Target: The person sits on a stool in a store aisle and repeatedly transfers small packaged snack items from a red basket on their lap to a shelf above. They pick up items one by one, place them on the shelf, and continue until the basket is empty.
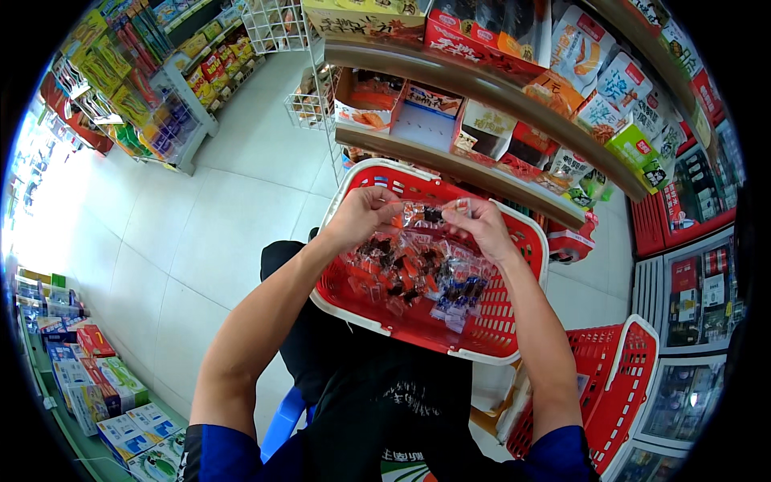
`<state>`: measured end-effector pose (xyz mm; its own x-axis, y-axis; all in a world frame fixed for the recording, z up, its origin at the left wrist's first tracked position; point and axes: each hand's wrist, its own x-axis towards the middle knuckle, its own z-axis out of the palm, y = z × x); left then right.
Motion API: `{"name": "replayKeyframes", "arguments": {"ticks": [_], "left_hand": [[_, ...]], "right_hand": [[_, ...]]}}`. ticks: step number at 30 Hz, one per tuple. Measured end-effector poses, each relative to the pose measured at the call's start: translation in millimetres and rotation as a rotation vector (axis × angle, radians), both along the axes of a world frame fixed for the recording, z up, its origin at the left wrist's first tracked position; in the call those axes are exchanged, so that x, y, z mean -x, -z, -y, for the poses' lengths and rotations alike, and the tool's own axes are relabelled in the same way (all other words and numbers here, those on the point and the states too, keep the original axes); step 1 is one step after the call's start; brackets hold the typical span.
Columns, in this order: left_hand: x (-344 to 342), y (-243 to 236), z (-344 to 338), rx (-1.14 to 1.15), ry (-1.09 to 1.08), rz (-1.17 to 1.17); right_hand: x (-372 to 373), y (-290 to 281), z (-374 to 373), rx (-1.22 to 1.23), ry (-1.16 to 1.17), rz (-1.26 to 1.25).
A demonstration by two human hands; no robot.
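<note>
Over a red shopping basket [514, 333] with a white rim, my left hand [365, 218] pinches one end of a small clear snack packet [422, 214]. The other end is between the thumb and fingers of my right hand [483, 229], so the packet stretches sideways between both hands. Its contents look dark and orange-red. Beneath it, the basket holds a heap of loose small snack packets [405, 269], mostly red and dark. Blue-and-white packets [462, 297] gather at the right of the heap. The basket tilts slightly and sits at my lap.
Ahead, a snack shelf [466, 165] with brown edges overhangs the basket's far side. A second red basket [638, 361] stands right, beside glass-front cabinets [695, 301]. Boxed goods [112, 386] line the lower left. Behind, left, are a wire rack [277, 32] and pale floor tiles [193, 233].
</note>
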<state>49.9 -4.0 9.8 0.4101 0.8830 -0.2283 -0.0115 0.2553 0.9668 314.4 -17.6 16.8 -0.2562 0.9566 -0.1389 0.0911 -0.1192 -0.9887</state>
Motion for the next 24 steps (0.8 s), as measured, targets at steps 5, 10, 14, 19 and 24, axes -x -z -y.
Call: {"name": "replayKeyframes", "arguments": {"ticks": [5, 10, 14, 19, 24], "left_hand": [[4.9, -13.7, -7.4, 0.029, -0.155, 0.420], [22.8, -31.5, -31.7, -0.354, -0.479, 0.229], [27.3, -28.9, -38.6, -0.752, -0.502, -0.237], [26.5, -37.3, -52.6, -1.213, -0.383, -0.655], [28.7, -45.3, -93.7, -1.407, -0.270, -0.865]], "right_hand": [[17.2, -50.6, -20.6, -0.047, 0.043, -0.215], [48.0, -77.5, -55.3, -0.367, 0.176, -0.176], [83.6, -67.9, -90.5, -0.615, 0.240, -0.130], [103.0, -71.6, -115.6, -0.832, 0.222, 0.370], [103.2, -66.9, -163.9, -1.129, 0.135, 0.682]]}}
